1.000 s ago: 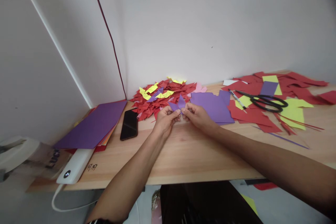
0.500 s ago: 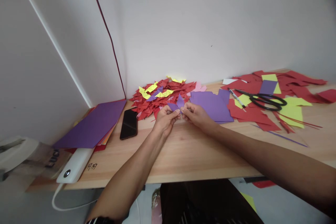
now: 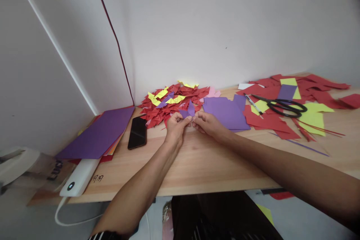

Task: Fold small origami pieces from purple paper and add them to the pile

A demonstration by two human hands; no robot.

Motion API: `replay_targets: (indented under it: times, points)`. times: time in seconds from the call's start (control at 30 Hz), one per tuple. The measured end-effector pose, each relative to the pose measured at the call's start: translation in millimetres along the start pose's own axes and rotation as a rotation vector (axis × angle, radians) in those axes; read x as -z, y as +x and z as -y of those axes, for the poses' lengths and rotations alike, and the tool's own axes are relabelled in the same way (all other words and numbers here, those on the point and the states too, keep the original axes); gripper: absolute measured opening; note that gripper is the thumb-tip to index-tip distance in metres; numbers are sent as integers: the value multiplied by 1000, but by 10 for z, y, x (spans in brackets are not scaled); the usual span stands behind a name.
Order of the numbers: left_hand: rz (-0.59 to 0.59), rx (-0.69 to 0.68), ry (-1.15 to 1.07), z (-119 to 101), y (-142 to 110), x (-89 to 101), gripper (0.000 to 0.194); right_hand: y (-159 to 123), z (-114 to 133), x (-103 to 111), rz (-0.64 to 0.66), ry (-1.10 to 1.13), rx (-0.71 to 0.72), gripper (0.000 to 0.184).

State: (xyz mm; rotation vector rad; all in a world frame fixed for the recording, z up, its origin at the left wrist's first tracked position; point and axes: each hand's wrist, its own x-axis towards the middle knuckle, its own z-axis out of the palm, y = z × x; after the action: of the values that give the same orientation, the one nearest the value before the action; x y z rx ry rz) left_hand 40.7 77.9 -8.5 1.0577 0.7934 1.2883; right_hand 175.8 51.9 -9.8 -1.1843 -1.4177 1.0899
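Between my two hands is a small folded purple paper, with pointed flaps standing up above the fingers. My left hand pinches its lower left side between thumb and fingers. From the right, my right hand pinches the same piece, and the fingertips of both hands nearly meet. Its lower part is hidden by the fingers. Just behind the hands lies a heap of folded red paper pieces with some yellow and purple ones on top. A stack of purple paper squares lies beside my right hand.
Black-handled scissors and a pen lie on red and yellow paper scraps at the right. To the left are a phone, purple sheets, a white power bank with a cable, and a clear container.
Both hands stay on the purple paper. The fingers of my right hand have shifted slightly and curl a little more, and the upright flap stands slightly further left. The camera view has moved a little.
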Motion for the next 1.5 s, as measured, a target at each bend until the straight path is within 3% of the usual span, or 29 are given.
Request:
replay_targets:
  times: [0.27,0.6,0.77,1.07,1.3,1.5]
  points:
    - [58,178,-87,-80,16,27,49,-11,9,4,-46,-84,62,22]
    - [-3,178,-132,-86,23,1,45,-33,57,3,-34,-155,120,21]
    - [25,202,-113,-114,16,20,41,-7,15,17,-29,-144,106,21]
    - [28,77,122,-207,21,50,29,-4,35,47,-32,-202,114,20]
    - [23,283,-120,-208,41,50,28,6,-7,48,-40,-122,163,19]
    - [74,247,-104,-205,19,55,29,26,-27,76,-14,-102,112,23]
